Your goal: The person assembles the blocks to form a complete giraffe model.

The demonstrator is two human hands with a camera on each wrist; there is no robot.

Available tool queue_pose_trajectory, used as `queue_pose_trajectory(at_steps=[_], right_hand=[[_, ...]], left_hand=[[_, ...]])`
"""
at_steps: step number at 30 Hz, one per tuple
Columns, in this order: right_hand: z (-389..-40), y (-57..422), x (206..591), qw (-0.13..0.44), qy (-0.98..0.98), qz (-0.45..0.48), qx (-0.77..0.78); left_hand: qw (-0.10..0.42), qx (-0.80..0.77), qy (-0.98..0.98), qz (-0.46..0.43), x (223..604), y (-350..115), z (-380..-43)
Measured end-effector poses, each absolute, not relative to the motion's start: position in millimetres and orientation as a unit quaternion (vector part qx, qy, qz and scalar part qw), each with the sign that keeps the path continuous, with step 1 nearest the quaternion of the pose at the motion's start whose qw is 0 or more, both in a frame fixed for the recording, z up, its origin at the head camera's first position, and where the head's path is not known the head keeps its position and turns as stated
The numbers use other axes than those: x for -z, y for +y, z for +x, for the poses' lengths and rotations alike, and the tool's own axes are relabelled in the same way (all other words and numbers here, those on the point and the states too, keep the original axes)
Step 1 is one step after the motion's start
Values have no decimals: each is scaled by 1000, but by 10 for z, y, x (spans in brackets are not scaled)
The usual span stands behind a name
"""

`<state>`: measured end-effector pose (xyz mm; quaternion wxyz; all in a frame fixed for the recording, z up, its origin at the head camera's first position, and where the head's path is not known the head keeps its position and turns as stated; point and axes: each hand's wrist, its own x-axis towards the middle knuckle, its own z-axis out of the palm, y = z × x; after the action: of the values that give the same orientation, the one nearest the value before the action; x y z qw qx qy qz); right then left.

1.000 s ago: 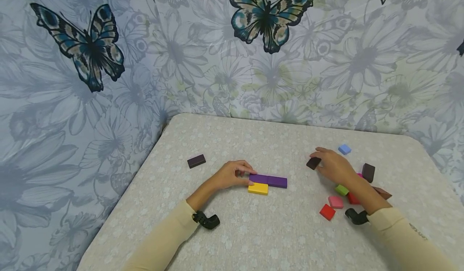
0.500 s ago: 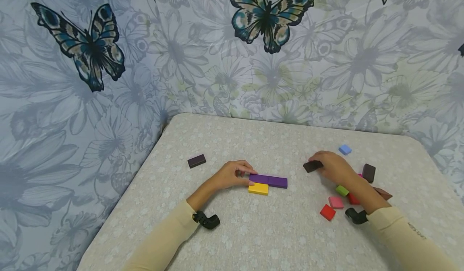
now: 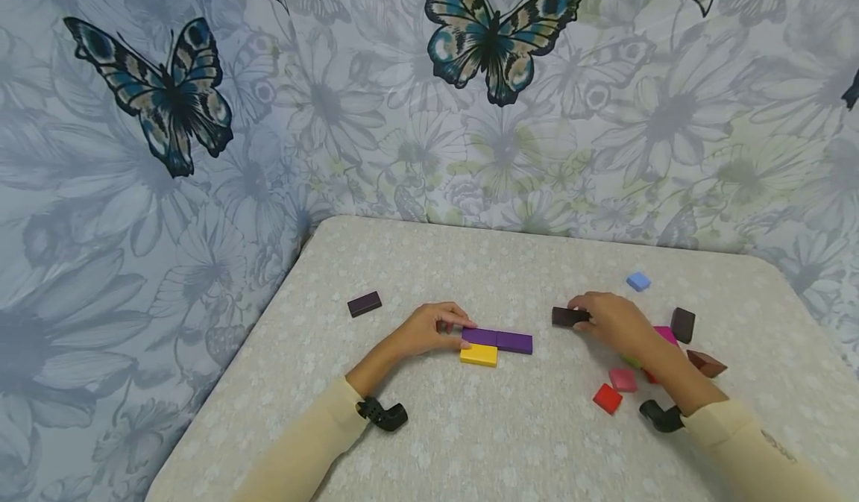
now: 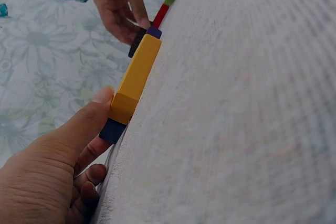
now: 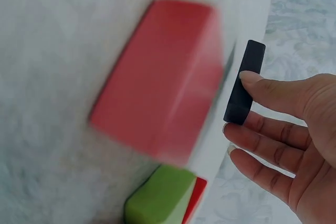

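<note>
My left hand [image 3: 429,328] pinches the left end of a purple block [image 3: 479,336] between thumb and index finger. A second purple block [image 3: 514,343] continues the row end to end on the right. A yellow block [image 3: 479,355] lies against the near side of the left purple one; in the left wrist view the thumb lies beside its end. To the right, my right hand [image 3: 617,324] pinches a dark block [image 3: 566,316] between thumb and fingers. The right wrist view shows this dark block [image 5: 245,82] with the thumb on its face and the lower fingers spread.
Another dark block [image 3: 365,304] lies at the left. Right of the row are a light blue block [image 3: 638,281], a dark block [image 3: 683,325], a brown triangular block [image 3: 706,364], a pink block [image 3: 622,380] and a red block [image 3: 607,398]. The right forearm partly covers magenta, green and red pieces.
My right hand has moved left and nearer with the dark block, which has turned to lie nearly level in line with the row. My left hand stays at the purple block.
</note>
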<state>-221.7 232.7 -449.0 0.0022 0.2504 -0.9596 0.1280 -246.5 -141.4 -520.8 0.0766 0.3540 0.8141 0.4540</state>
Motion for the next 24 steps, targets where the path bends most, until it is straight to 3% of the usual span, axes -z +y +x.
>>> queue_pose_trajectory(at_steps=[8,24], right_hand=[[-2027,2168,4415,32,-954,261,-145],[-1581,1781,4429,30,-954,262,-142]], left_hand=[[81,-468,808,350,5164,-1400,-2438],[77,-460,808,359,5189,-1410,-2469]])
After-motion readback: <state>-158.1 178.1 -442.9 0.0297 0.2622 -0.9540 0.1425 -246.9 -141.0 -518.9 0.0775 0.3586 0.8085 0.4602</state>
